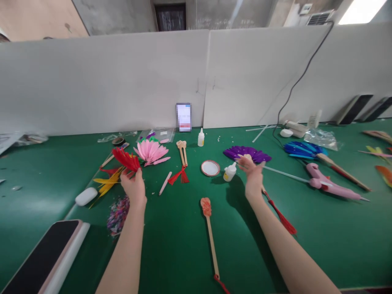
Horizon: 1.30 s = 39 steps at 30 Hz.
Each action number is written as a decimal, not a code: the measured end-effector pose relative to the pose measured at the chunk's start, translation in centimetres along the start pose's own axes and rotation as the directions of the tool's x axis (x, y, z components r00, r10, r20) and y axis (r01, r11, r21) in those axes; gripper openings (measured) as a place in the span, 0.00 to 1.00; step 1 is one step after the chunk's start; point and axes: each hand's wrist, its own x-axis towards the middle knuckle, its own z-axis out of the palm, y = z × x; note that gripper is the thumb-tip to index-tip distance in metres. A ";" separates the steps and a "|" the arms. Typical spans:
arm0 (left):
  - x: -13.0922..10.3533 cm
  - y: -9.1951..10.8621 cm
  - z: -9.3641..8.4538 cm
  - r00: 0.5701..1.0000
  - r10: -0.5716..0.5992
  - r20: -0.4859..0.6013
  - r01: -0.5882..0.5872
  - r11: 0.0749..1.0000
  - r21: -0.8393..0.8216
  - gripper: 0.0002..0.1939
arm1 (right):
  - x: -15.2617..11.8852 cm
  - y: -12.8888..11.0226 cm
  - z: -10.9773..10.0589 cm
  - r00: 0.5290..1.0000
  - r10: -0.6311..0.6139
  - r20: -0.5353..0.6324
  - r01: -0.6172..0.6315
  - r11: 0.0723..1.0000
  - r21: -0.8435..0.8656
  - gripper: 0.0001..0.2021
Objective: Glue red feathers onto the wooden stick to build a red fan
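My left hand (133, 185) pinches a bunch of red feathers (126, 158), held over yellow feathers (109, 182) at the left. My right hand (252, 175) is over the handle side of a purple feather fan (260, 156); its fingers are spread, and whether they touch the fan is unclear. Beside that hand a white glue bottle (229, 172) stands near a round white dish (210, 168). A wooden stick with an orange-red head (206, 207) lies in the middle, nearest to me. Pink feathers (151, 152) are fanned out right of the red ones.
A pink glue gun (333, 184) and blue feather fan (303, 150) lie at the right. A phone (183, 117) leans on the white partition (107, 81). Another glue bottle (201, 138), forked wooden handle (181, 152), white case (86, 196) and dark-screened device (45, 257) are around.
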 end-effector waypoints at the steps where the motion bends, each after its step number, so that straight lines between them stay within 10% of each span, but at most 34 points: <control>1: -0.1 0.1 -0.1 1.000 -0.030 -0.003 0.030 0.999 -0.016 0.23 | 0.2 0.1 -0.1 0.997 0.029 -0.072 -0.025 0.998 0.057 0.35; 8: -0.2 0.8 -0.6 0.993 -0.106 -0.049 0.107 0.994 0.037 0.21 | 0.2 0.3 -0.3 0.966 0.086 -0.242 -0.072 0.995 0.067 0.28; 15: -0.7 2.2 -0.7 0.993 0.052 -0.106 -0.075 0.971 -0.229 0.20 | -0.9 -2.2 0.0 0.955 -0.182 -0.235 0.162 0.982 -0.101 0.21; 19: -3.0 3.8 0.0 0.989 0.071 0.127 -0.019 0.927 -0.375 0.20 | -2.8 -3.7 0.0 0.915 -0.394 -0.091 0.367 0.903 -0.224 0.20; 22: -6.0 4.9 0.8 0.859 0.021 0.512 0.221 0.887 -0.406 0.19 | -4.9 -4.4 0.7 0.880 -0.335 0.336 0.397 0.907 -0.137 0.21; 26: -10.0 5.6 1.5 0.656 -0.031 0.754 0.415 0.849 -0.326 0.17 | -7.3 -5.4 2.3 0.719 -0.091 0.689 0.209 0.974 -0.090 0.15; 30: -12.5 5.9 1.5 0.527 -0.058 0.848 0.440 0.872 -0.214 0.15 | -7.9 -6.1 3.1 0.693 0.035 0.720 -0.047 0.999 -0.004 0.16; 39: -13.6 7.1 1.0 0.448 -0.065 0.892 0.378 0.918 -0.123 0.12 | -6.7 -5.9 3.4 0.746 0.277 0.606 -0.366 0.930 0.025 0.18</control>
